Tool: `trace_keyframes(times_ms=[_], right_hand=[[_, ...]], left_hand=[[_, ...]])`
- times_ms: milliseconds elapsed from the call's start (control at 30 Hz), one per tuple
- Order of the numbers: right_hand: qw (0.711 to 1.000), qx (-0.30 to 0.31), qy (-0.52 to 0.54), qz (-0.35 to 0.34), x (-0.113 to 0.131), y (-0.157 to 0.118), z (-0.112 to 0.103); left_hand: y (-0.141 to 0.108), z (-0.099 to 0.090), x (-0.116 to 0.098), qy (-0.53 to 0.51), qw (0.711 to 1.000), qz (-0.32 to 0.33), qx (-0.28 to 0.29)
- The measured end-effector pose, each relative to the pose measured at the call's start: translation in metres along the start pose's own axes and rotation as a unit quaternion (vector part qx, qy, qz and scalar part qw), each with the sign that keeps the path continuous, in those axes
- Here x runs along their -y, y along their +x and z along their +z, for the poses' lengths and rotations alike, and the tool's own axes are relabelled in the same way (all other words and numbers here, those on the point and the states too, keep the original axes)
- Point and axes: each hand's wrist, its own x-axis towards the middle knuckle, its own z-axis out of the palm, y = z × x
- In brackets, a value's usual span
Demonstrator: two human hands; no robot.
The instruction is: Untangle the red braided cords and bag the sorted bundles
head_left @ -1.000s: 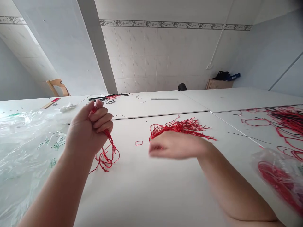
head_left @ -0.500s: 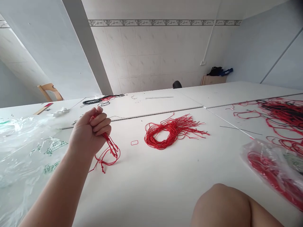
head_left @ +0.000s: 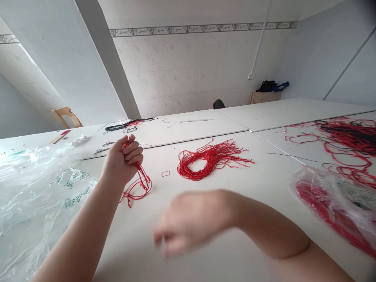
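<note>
My left hand (head_left: 125, 158) is closed around red braided cords (head_left: 143, 182), whose knotted loops and ends hang below the fist against the white table. Over the near part of the table is my right hand (head_left: 194, 219), smeared by motion, its fingers bent downward to the left. Whether those fingers pinch anything does not show. Beyond it lies a coiled bundle of red cords (head_left: 202, 162) with frayed-out loose ends to the right. A small red rectangular loop (head_left: 165, 173) rests between that bundle and my left hand.
Clear plastic bags (head_left: 38, 196) with green print cover the left side. On the right are a plastic bag of red cords (head_left: 329, 211) and a tangle of red and black cords (head_left: 352, 137). Black cords (head_left: 126, 125) lie farther back, left of a thin strip (head_left: 196, 120).
My right hand has come into view from the lower right, where only the bent arm showed before. My left hand, still closed on the red cords, sits slightly farther right in the picture.
</note>
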Motion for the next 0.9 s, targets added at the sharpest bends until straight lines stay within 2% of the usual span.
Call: trace_keyframes(times_ms=[33,67,167,233,333,467,667,900], right_hand=[[0.993,0.051,-0.096,0.048,-0.002,0.006,-0.016],[0.973,0.045,-0.19,0.122,-0.007,0.013,-0.033],[0.928,0.0,-0.267,0.261,-0.036,0.034,-0.076],[0.909,0.011,-0.277,0.312,-0.06,0.045,-0.091],[0.91,0.068,-0.241,0.329,-0.092,0.058,-0.093],[0.904,0.098,-0.237,0.341,-0.112,0.069,-0.084],[0.891,0.096,-0.271,0.351,-0.121,0.073,-0.082],[0.899,0.065,-0.271,0.338,-0.119,0.065,-0.093]], left_hand=[[-0.001,0.001,-0.001,-0.003,1.0,0.002,0.001],[-0.002,0.001,-0.002,-0.006,1.0,0.004,0.001],[-0.005,0.003,-0.004,-0.011,1.0,0.002,0.002],[-0.006,0.005,-0.004,-0.012,1.0,-0.007,0.0],[-0.008,0.006,-0.003,-0.008,1.0,-0.011,-0.005],[-0.009,0.006,-0.003,0.0,1.0,-0.009,-0.013],[-0.007,0.002,-0.003,-0.007,1.0,-0.014,-0.021],[-0.007,0.003,-0.004,-0.011,0.999,-0.016,-0.033]])
